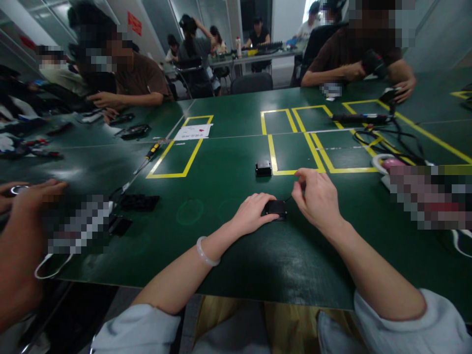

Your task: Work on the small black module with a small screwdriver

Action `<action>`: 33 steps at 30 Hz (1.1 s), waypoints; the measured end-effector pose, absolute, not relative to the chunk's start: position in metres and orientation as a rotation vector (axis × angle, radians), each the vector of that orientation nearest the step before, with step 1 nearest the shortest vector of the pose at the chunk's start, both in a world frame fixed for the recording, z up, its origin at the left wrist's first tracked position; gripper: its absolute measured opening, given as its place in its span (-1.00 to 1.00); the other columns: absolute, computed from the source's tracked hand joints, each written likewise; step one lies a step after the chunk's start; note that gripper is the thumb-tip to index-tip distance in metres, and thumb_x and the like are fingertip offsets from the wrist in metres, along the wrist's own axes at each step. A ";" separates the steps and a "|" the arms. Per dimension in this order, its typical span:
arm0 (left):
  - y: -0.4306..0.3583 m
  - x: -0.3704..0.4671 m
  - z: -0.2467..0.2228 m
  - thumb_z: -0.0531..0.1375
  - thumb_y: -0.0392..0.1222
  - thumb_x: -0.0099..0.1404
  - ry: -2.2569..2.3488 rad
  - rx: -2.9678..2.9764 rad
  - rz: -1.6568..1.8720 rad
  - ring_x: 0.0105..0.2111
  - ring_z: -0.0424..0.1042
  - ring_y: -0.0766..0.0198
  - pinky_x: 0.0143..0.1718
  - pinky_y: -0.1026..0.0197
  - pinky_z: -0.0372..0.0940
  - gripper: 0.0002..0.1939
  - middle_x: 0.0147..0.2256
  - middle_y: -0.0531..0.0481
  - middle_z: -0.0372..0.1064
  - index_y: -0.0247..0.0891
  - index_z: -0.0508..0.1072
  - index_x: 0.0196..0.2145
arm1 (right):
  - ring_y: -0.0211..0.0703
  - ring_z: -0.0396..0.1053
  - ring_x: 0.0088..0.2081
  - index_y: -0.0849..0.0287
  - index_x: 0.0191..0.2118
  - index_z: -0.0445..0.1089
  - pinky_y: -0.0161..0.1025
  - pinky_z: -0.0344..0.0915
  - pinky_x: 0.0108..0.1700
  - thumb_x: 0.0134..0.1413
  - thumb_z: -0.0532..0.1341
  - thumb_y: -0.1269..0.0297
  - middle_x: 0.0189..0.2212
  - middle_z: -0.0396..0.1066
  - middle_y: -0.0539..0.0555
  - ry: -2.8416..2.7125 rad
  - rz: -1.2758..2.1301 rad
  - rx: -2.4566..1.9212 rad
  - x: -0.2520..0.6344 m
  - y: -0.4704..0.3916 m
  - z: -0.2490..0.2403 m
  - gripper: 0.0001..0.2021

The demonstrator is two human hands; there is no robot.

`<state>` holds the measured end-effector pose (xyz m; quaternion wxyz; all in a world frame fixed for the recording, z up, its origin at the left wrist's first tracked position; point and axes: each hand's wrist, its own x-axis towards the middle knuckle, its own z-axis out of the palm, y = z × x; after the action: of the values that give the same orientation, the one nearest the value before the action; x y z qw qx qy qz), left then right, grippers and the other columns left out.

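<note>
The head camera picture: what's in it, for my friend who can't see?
A person's left hand holds a small black block on a green table, with the right hand close beside it. Another black block lies beyond, and other people are nearby.

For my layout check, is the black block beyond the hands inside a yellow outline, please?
Outside: the black block sits just left of the nearest yellow outline.

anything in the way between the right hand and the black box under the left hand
Nothing visible blocks the right hand from the black box on its near side; only a thin dark strand shows between them. The left hand covers the box's left part.
</note>
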<state>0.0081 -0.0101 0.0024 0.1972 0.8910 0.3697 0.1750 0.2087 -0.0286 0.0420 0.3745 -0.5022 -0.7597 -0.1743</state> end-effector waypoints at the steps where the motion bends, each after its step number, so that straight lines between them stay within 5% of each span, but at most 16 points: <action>1: -0.010 0.008 0.002 0.17 0.07 0.29 1.033 2.496 0.491 -0.10 0.32 0.10 -0.05 0.06 0.23 -0.60 -0.10 -0.06 0.35 -0.19 0.29 -0.01 | -0.12 0.30 -0.39 0.17 -0.13 0.22 -0.17 0.17 -0.24 0.17 0.04 0.37 -0.41 0.38 0.06 -1.948 -0.451 -1.286 0.209 -0.029 0.043 -0.84; 6: -0.010 0.008 0.003 0.17 0.06 0.29 1.025 2.501 0.488 -0.10 0.32 0.10 -0.06 0.07 0.23 -0.60 -0.09 -0.06 0.34 -0.18 0.29 -0.01 | -0.18 0.25 -0.47 0.14 -0.26 0.24 -0.21 0.15 -0.29 0.19 0.09 0.27 -0.51 0.32 -0.01 -1.952 -0.466 -1.294 0.212 -0.028 0.042 -0.93; 12: -0.010 0.007 0.004 0.17 0.06 0.30 1.018 2.502 0.494 -0.10 0.32 0.11 -0.06 0.07 0.23 -0.61 -0.09 -0.05 0.34 -0.18 0.29 -0.01 | -0.15 0.30 -0.41 0.17 -0.15 0.24 -0.19 0.17 -0.24 0.18 0.03 0.40 -0.41 0.41 0.05 -1.929 -0.441 -1.280 0.211 -0.027 0.041 -0.86; 18: -0.010 0.008 0.003 0.17 0.07 0.30 1.011 2.508 0.496 -0.10 0.32 0.10 -0.06 0.07 0.23 -0.60 -0.09 -0.06 0.34 -0.19 0.29 -0.01 | -0.19 0.30 -0.43 0.17 -0.21 0.27 -0.22 0.16 -0.28 0.21 0.10 0.27 -0.44 0.40 0.02 -1.962 -0.427 -1.286 0.211 -0.030 0.044 -0.89; 25: -0.009 0.008 0.003 0.16 0.07 0.30 1.017 2.514 0.490 -0.12 0.32 0.10 -0.08 0.08 0.24 -0.60 -0.10 -0.06 0.34 -0.20 0.28 -0.01 | -0.16 0.34 -0.38 0.21 -0.11 0.24 -0.21 0.17 -0.24 0.17 0.03 0.43 -0.37 0.43 0.07 -1.935 -0.461 -1.254 0.210 -0.028 0.041 -0.82; 33: -0.010 0.008 0.001 0.17 0.06 0.30 1.017 2.515 0.507 -0.10 0.32 0.11 -0.07 0.08 0.23 -0.61 -0.09 -0.05 0.34 -0.18 0.29 -0.01 | -0.20 0.33 -0.42 0.16 -0.18 0.26 -0.23 0.15 -0.27 0.20 0.09 0.33 -0.42 0.42 0.02 -1.974 -0.445 -1.241 0.210 -0.028 0.043 -0.91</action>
<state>0.0076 -0.0096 0.0012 0.1896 0.8948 0.3617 0.1804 0.2102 -0.0279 0.0431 0.3744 -0.4847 -0.7711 -0.1739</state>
